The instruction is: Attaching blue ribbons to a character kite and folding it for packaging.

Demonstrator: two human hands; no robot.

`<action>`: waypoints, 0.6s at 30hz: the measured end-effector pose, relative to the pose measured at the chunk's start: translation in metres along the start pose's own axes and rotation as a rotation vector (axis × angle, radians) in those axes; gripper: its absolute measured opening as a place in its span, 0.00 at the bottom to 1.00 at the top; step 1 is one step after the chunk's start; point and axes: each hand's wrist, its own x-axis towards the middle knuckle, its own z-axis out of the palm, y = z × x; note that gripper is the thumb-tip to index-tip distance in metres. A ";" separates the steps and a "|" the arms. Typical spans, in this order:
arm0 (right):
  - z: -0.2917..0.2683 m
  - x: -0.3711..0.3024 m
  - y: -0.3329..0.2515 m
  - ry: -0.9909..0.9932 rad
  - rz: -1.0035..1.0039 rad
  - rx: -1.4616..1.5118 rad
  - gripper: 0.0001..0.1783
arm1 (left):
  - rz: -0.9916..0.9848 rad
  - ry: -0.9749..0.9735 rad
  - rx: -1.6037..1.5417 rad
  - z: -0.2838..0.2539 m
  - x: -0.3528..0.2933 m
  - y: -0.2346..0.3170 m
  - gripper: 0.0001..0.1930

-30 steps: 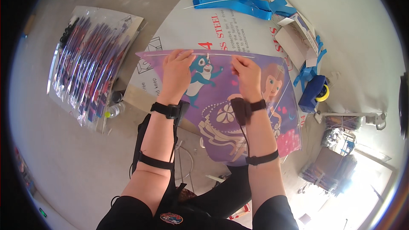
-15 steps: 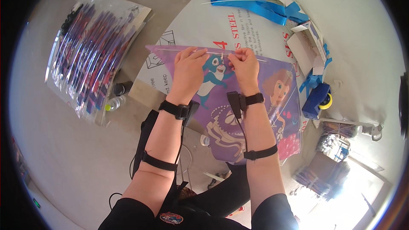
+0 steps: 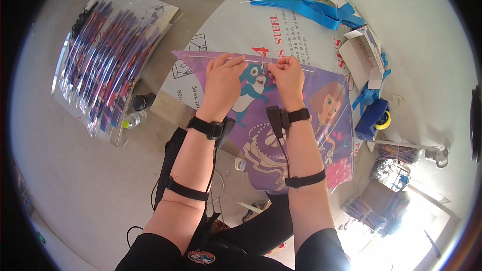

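A purple kite (image 3: 271, 115), printed with a blue-and-white animal and a cartoon figure, lies spread before me, its pointed corner to the left. Along its far edge runs a thin white rod (image 3: 201, 57). My left hand (image 3: 222, 88) is closed over that edge, fingers curled at the rod left of the middle. To its right, my right hand (image 3: 288, 80) pinches the rod between thumb and fingers. A small pale upright piece (image 3: 262, 64) stands by the right fingertips. What lies under the left fingers is hidden.
Below the kite is a white printed sheet (image 3: 226, 25). Blue strips (image 3: 281, 0) and an open carton (image 3: 361, 57) lie at far right, near a blue tape dispenser (image 3: 371, 120). Leftward are plastic-wrapped bundles (image 3: 113, 55), a dark container (image 3: 143, 102) and a clear bottle (image 3: 134, 119).
Very little differs. My right fingertips have come slightly closer to the small pale piece; my left hand keeps its place on the kite's edge.
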 end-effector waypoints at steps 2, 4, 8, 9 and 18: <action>-0.001 0.001 0.000 0.007 -0.026 -0.085 0.13 | 0.000 0.002 -0.003 0.002 0.000 0.000 0.17; 0.000 0.002 0.000 0.006 -0.027 -0.083 0.12 | -0.002 0.003 -0.002 0.002 0.000 0.000 0.17; 0.002 0.007 0.006 0.014 -0.020 -0.148 0.13 | 0.010 0.038 -0.011 0.002 0.001 0.000 0.14; 0.002 0.009 0.009 0.014 -0.019 -0.149 0.13 | 0.010 0.039 -0.009 0.002 0.001 0.000 0.14; 0.006 0.019 0.015 0.055 -0.166 -0.417 0.13 | 0.008 0.054 -0.015 0.003 0.001 -0.001 0.13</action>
